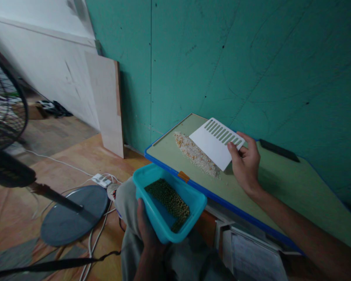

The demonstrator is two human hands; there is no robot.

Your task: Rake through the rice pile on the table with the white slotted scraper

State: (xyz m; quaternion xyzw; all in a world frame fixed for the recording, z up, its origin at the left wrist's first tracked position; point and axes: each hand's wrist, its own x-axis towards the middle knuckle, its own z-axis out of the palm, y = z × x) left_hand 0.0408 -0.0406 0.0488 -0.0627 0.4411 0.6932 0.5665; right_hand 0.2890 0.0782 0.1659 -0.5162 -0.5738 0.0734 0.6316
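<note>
My left hand (146, 228) grips a turquoise plastic tub (197, 200) from below, held just off the desk's front edge over my knee. Small green beans (169, 200) lie in the tub. My right hand (245, 164) pinches a white plastic scraper (215, 142) with a row of slots along its top edge. The scraper stands on the green desk top (280, 183), its lower edge against a long heap of pale yellowish grains (196, 156).
A teal wall panel rises right behind the desk. A dark flat object (277, 150) lies at the desk's back edge. On the wooden floor to the left stand a fan with a round base (71, 214), a power strip (102, 180) and loose cables. A board (107, 105) leans on the wall.
</note>
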